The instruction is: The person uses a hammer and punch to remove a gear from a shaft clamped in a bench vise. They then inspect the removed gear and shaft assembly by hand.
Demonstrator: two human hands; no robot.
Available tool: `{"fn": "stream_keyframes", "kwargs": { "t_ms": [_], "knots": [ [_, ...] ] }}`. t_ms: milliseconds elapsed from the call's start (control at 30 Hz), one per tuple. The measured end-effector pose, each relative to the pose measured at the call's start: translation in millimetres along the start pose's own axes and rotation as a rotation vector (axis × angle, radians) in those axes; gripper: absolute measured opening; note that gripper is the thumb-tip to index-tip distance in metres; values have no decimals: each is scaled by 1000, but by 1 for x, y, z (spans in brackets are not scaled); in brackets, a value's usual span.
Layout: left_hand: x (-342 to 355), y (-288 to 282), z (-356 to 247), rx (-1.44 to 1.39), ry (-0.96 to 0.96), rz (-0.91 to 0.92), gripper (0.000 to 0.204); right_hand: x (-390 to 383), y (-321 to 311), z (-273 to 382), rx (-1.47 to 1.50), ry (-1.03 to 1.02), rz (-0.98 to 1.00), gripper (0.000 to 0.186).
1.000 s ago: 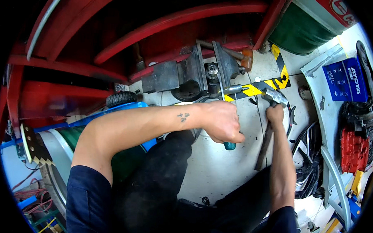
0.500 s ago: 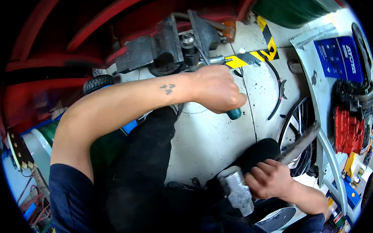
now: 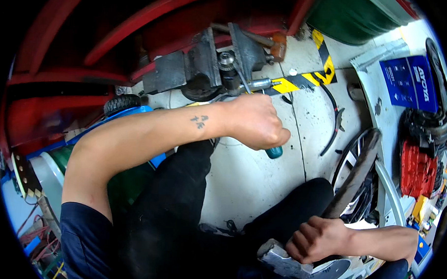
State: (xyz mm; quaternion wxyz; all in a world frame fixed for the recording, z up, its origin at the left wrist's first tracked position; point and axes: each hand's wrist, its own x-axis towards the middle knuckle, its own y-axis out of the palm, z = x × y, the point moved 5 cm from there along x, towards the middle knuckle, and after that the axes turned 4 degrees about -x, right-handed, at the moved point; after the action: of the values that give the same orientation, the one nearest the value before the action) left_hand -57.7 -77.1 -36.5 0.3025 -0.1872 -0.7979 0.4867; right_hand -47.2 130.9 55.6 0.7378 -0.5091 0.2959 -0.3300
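My left hand point(image 3: 258, 122) is closed around a screwdriver with a teal handle point(image 3: 274, 152), whose butt sticks out below the fist. Its thin metal shaft slants up to a dark round metal part point(image 3: 228, 61) between the jaws of a bench vise point(image 3: 206, 55). The fist hides most of the handle, and whether the tip touches the part I cannot tell. In my right hand point(image 3: 321, 240) is a sledgehammer point(image 3: 352, 181), gripped on its handle close to the steel head. The head hangs low beside my right leg, and the long handle points up and away.
Behind the vise lies a mallet point(image 3: 278, 46) with an orange-brown head. To the right are a curved black strip point(image 3: 332, 121), a wheel point(image 3: 348, 161), a grey metal panel point(image 3: 371, 78) and a blue box point(image 3: 410, 82). A red metal frame point(image 3: 138, 31) rises behind the vise.
My right hand has dropped lower with the sledgehammer, and its handle now stands steeper. The left fist has shifted slightly toward me, still around the screwdriver. The whole view has shifted a little.
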Motion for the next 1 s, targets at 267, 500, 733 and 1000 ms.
{"fn": "stream_keyframes", "kwargs": {
  "t_ms": [267, 500, 733, 1000],
  "knots": [
    [-5, -10, 4, -25, -72, -6, 17, -15, -9, -71, 79, 462, -156, 25],
    [10, -3, 13, -43, -38, 64, 16, 15, 3, -32, 155, 329, 151, 14],
    [-3, -11, 8, -8, -64, 59, 15, 15, -6, -24, 90, 158, 22, 10],
    [-14, -6, 7, -33, -72, 29, 16, 8, 9, -54, 47, 265, 49, 13]
  ]
}}
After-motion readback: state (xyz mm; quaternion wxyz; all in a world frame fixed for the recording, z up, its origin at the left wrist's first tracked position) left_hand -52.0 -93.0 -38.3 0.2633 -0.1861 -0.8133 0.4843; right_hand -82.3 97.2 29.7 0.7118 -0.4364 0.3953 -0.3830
